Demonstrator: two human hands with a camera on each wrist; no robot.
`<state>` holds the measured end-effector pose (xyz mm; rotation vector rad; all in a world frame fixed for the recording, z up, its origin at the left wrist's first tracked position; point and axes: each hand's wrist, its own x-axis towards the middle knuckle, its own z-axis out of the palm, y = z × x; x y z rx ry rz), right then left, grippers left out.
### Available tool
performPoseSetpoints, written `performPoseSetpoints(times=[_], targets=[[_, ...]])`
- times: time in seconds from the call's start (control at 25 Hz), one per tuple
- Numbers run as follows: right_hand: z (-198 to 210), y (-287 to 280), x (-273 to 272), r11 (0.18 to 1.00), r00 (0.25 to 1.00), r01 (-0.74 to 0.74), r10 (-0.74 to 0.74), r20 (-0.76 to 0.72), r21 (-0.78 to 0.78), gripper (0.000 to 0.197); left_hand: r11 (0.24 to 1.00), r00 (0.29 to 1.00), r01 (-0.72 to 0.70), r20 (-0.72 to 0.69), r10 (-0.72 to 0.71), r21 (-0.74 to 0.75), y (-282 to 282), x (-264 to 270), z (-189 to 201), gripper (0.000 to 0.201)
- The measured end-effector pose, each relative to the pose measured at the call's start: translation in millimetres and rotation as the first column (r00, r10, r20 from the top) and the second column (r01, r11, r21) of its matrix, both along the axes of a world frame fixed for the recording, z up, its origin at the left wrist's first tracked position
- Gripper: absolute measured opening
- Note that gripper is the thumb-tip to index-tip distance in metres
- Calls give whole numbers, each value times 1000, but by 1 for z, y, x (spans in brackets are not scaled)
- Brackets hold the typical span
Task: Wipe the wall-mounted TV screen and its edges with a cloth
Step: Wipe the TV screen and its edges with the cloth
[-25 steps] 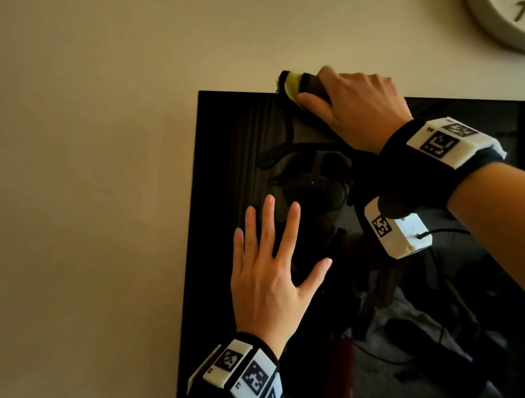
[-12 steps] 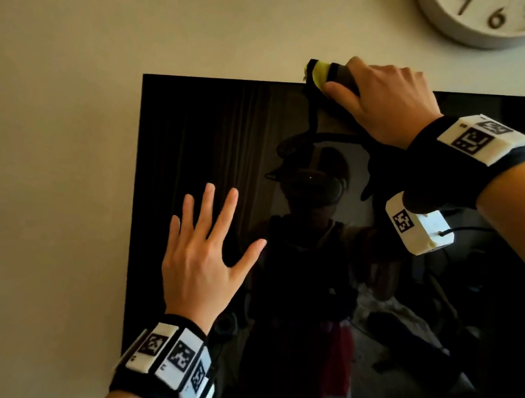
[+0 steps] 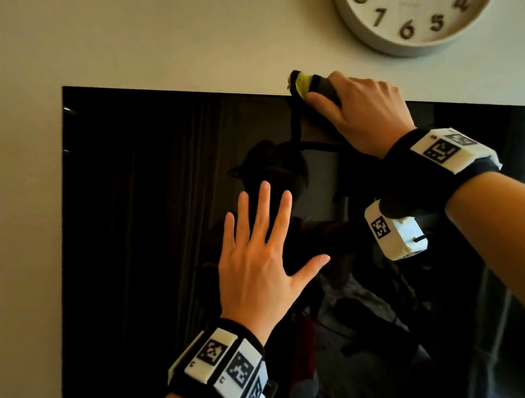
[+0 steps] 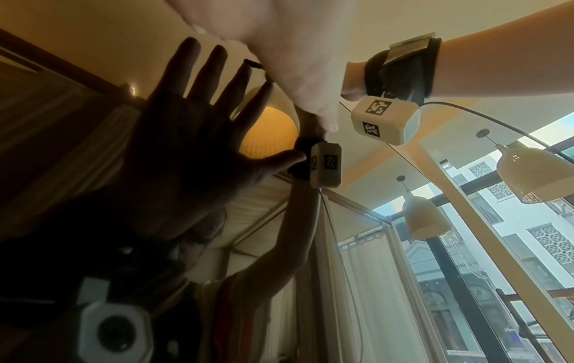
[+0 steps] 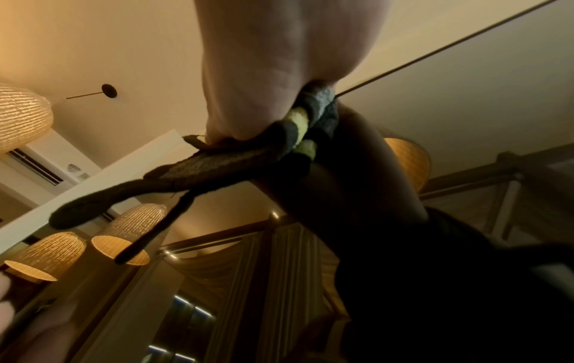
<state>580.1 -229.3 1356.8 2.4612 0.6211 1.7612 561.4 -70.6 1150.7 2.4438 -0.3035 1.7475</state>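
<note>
Since a moment ago, both hands have shifted right along the black wall-mounted TV screen [image 3: 148, 215]. Right hand [image 3: 360, 114] grasps a dark-and-yellow cloth [image 3: 301, 84] on its top edge; left hand [image 3: 261, 260] rests flat, fingers spread.

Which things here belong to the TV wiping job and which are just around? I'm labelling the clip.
Part of the job:
- TV screen, wall-mounted
- cloth, dark with yellow, on the top edge
- right hand, gripping the cloth
- left hand, fingers spread flat at the screen

Just around:
- wall clock above the TV
- pendant lamps
</note>
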Motion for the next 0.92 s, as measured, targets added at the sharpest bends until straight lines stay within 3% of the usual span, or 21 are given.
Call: performPoseSetpoints(times=[0.36, 0.56, 0.76, 0.92], targets=[[2, -90, 6, 1000, 1000, 5, -5, -5, 0, 52, 997, 997, -71, -32, 70, -39, -94, 3, 9, 92], [2, -165, 10, 1000, 1000, 8, -8, -12, -8, 50, 985, 988, -152, -17, 151, -78, -106, 9, 5, 90], [2, -224, 14, 1000, 1000, 23, -23, -1, 7, 42, 974, 995, -100, -37, 94, -203, -125, 1, 8, 94], [1, -258, 15, 999, 999, 32, -32, 4, 28, 44, 993, 1000, 12, -23, -15, -120, -192, -7, 19, 99]])
